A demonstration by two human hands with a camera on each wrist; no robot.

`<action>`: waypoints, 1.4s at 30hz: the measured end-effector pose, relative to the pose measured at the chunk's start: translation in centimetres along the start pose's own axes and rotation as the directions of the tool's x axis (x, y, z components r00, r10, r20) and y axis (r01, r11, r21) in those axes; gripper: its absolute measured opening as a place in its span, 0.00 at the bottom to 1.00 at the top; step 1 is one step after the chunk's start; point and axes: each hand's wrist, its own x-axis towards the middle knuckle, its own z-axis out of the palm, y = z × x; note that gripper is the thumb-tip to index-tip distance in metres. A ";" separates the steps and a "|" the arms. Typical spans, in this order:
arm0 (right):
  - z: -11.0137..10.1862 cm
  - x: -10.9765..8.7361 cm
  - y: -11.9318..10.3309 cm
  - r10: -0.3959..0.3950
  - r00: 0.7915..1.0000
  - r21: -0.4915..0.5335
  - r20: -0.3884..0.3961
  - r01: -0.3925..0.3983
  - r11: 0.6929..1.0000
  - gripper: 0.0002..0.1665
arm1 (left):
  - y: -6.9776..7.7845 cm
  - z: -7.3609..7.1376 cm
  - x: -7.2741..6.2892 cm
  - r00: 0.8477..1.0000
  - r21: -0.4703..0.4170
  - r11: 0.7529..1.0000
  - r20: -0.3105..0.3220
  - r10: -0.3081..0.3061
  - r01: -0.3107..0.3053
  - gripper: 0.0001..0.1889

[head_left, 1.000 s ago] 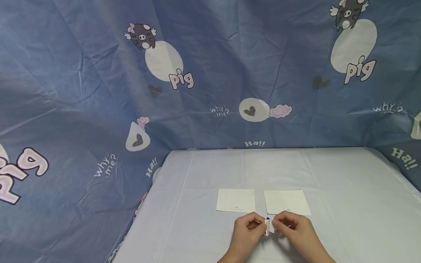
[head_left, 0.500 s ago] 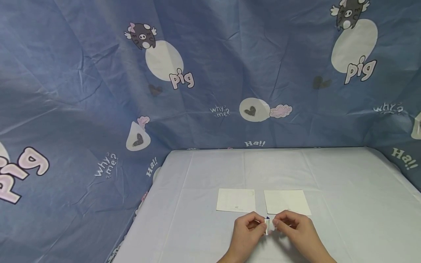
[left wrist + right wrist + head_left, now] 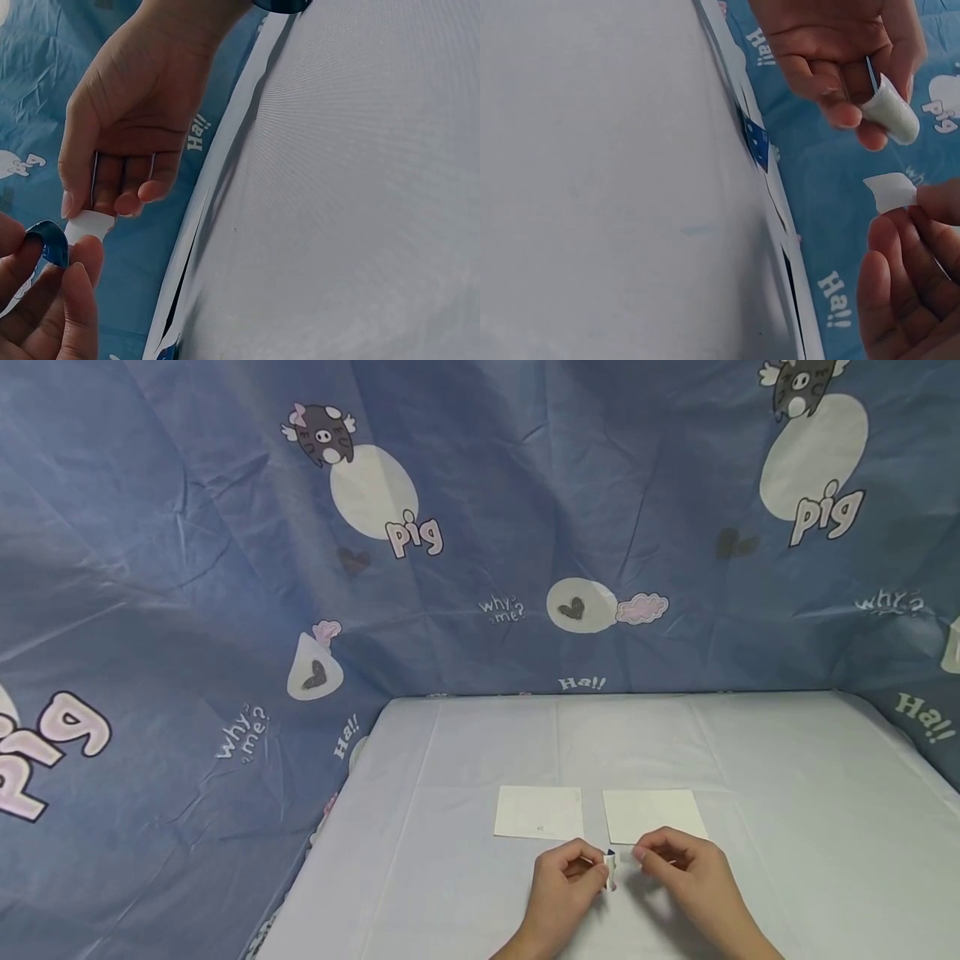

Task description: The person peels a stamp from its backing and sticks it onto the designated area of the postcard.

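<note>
My left hand (image 3: 558, 881) pinches a small curled strip (image 3: 610, 870) that stands upright, whitish with a dark blue tip. In the left wrist view the strip (image 3: 52, 241) shows a glossy blue face; in the right wrist view its whitish side (image 3: 894, 114) faces the camera, rolled like a tube. Just to the right, my right hand (image 3: 690, 868) pinches a small white scrap (image 3: 892, 193) between thumb and forefinger. A gap separates scrap and strip in the right wrist view. Both hands are above the white-covered table (image 3: 450, 877).
Two white rectangular cards lie side by side beyond the hands, the left card (image 3: 537, 812) with a small mark near its lower edge. Only a narrow strip of table parts it from the right card (image 3: 651, 814). A blue printed curtain (image 3: 450, 652) hangs behind and to the left.
My right hand has shifted a little right and away from the left hand, carrying the scrap off from the strip. The left hand has kept nearly the same place. The view has tilted slightly.
</note>
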 end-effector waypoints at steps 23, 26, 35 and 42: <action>-1.0 0.3 0.1 0.015 1.000 -0.117 -0.012 -0.016 0.993 0.04 | -0.1 0.1 -0.1 1.000 -0.025 1.000 -0.007 0.010 -0.010 0.04; -1.1 0.3 0.1 0.022 1.000 -0.147 -0.004 -0.022 0.989 0.04 | -0.1 0.1 0.0 1.000 -0.020 1.000 -0.002 0.019 -0.019 0.04; -1.2 0.4 0.1 0.055 0.998 -0.211 0.018 -0.050 0.976 0.05 | 0.0 0.1 0.0 0.999 -0.004 0.999 0.000 0.050 -0.050 0.04; -1.1 0.6 0.4 0.074 0.997 -0.246 0.022 -0.067 0.967 0.05 | 0.0 0.1 0.0 0.999 0.004 0.999 -0.005 0.041 -0.041 0.04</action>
